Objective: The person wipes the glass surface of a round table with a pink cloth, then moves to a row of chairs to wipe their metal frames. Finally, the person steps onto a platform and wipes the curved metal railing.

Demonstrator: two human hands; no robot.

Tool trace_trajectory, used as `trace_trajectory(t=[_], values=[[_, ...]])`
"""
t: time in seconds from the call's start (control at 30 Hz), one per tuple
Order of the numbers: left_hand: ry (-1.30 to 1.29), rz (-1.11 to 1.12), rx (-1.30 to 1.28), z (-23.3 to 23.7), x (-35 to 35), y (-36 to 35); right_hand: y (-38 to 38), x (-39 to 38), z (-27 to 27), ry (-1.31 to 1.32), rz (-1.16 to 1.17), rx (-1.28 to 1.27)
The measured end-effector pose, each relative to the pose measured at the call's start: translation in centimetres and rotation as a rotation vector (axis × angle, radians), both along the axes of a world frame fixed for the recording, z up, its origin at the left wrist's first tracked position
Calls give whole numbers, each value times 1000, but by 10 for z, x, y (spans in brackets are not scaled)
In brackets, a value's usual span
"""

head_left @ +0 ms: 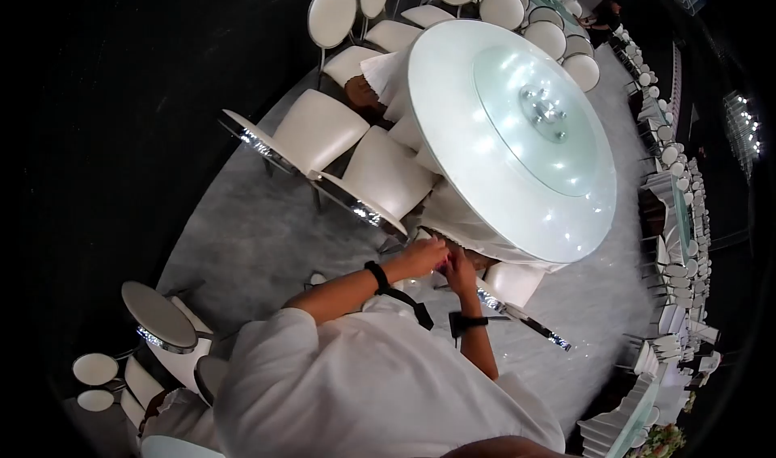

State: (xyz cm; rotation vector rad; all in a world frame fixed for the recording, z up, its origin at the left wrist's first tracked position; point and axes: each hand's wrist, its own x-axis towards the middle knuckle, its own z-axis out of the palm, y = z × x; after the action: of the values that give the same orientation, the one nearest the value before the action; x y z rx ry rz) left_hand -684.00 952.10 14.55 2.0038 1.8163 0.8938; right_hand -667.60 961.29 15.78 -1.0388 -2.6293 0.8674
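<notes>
My left hand (424, 257) and my right hand (461, 272) meet in front of my chest. The fingers of both are closed and pressed together; what they hold, if anything, I cannot make out. Just beyond them hangs the pale cloth (457, 219) of a round table (453, 147). To the left of my hands stands a white padded chair (388, 171), its glittering backrest edge facing me. Another white chair seat (515, 282) is tucked by the table to their right. Black bands circle both my wrists.
A glass turntable (505, 135) with a shiny metal centre tops the table. More white chairs (331, 13) stand around it, and a chair (162, 320) is behind me at left. Rows of chairs and tables run along the right. A person (602, 21) is far off.
</notes>
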Motion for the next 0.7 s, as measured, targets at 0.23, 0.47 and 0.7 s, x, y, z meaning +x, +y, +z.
trace_trajectory(t=[0.23,0.47,0.7], values=[[23,464,258,67,-154,-89,-64,-195,3,489,59,167],[-142,498,150,45,-205,-110,-103,-250,2,396,-64,31],[-3,288,369,32,-146,-122,-91,-154,-15,403,28,2]])
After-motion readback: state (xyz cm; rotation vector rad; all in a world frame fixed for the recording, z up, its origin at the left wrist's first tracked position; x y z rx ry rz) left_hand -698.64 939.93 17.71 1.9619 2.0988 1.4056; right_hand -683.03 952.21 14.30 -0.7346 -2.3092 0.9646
